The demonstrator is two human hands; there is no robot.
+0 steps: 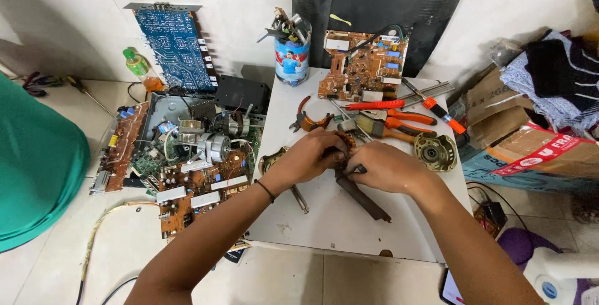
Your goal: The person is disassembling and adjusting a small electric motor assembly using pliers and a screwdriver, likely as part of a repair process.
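Left hand (310, 155) and right hand (384, 166) meeting mid-tabletop (337, 224), fingers pinching a copper-wound motor part (345, 149); pliers (399, 121) crowding far edge, near edge lying open.

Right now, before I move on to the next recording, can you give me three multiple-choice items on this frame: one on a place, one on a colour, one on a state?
1. Where does the brown circuit board stand?
A. At the far edge of the white table, leaning on the dark panel
B. On the floor by the green bottle
C. Under the person's arms

2. What colour are the handles of the pliers to the right of the hands?
A. Blue
B. Orange
C. Green

3. What are the left hand and right hand doing?
A. Both resting flat and empty
B. Only one touches anything
C. Both closed together on a small dark part above the table

Answers: 1 A, the board stands upright at the table's back edge. 2 B, the handles are plainly orange. 3 C, both hands meet on the part at the table's middle.
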